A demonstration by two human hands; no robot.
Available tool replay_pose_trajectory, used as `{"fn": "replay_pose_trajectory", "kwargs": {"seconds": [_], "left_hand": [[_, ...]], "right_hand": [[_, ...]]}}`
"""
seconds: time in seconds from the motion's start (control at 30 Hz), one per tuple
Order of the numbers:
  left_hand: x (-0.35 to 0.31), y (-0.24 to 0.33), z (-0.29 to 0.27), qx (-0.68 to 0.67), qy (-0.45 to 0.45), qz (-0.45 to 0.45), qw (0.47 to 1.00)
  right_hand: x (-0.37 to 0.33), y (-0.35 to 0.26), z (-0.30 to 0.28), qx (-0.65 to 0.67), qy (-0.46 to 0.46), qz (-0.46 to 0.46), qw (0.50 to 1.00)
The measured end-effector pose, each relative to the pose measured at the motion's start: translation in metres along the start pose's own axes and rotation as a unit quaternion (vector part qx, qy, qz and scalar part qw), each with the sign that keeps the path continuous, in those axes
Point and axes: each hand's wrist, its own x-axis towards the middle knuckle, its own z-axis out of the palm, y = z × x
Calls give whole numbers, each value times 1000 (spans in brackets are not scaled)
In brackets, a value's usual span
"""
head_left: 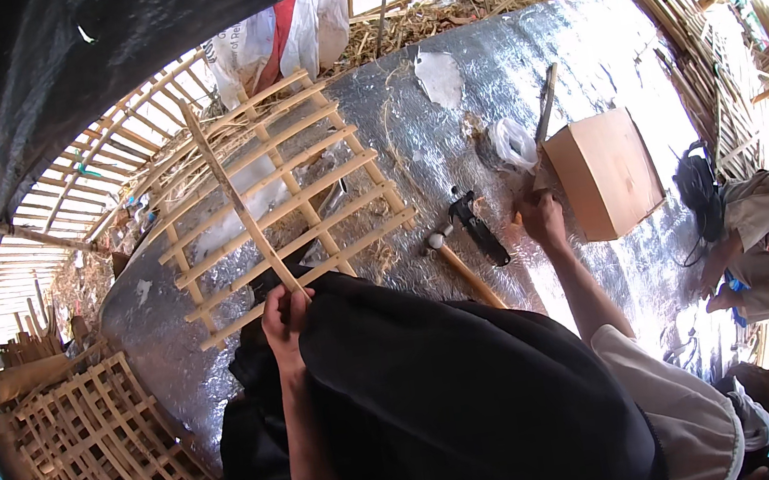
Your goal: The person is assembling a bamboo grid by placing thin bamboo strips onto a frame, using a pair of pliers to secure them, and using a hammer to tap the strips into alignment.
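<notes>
A lattice of bamboo slats (311,213) lies by my knees at the left. Across it slants a loose bamboo strip (230,185), its near end pinched in my left hand (287,313). To the right, my right hand (543,217) is closed beside a tan box (601,174). A long dark blade (547,102) runs up from that hand, apparently a knife whose handle is mostly hidden in my fingers. Left of this hand lie a black hand tool (480,229) and a hammer (469,274) with a wooden handle.
A clear plastic roll (514,145) sits by the blade on the silvery sheet (571,36). Another bamboo lattice (112,455) is at lower left. White sacks (318,30) stand at the back. Bamboo poles (697,34) and a seated person (761,234) are at the right.
</notes>
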Motion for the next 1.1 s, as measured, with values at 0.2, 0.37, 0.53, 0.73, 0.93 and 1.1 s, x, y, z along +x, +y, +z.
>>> {"fn": "replay_pose_trajectory", "kwargs": {"seconds": [0.2,0.37,0.53,0.73,0.93,1.1], "left_hand": [[-3,29,-10,2,-7,70,998],[-19,42,-22,-1,1,68,998],[-40,65,-28,-11,39,143,989],[-48,71,-18,-121,20,163,979],[-56,113,-7,-166,65,189,966],[-51,114,0,-198,101,194,956]], "right_hand": [[36,7,-5,422,-211,156,868],[37,-59,-78,655,-268,80,702],[12,-208,-130,550,-324,-51,768],[-30,-345,-161,334,-501,-282,747],[-95,-402,-149,226,-580,-295,724],[-108,-382,-136,272,-639,-247,676]]}}
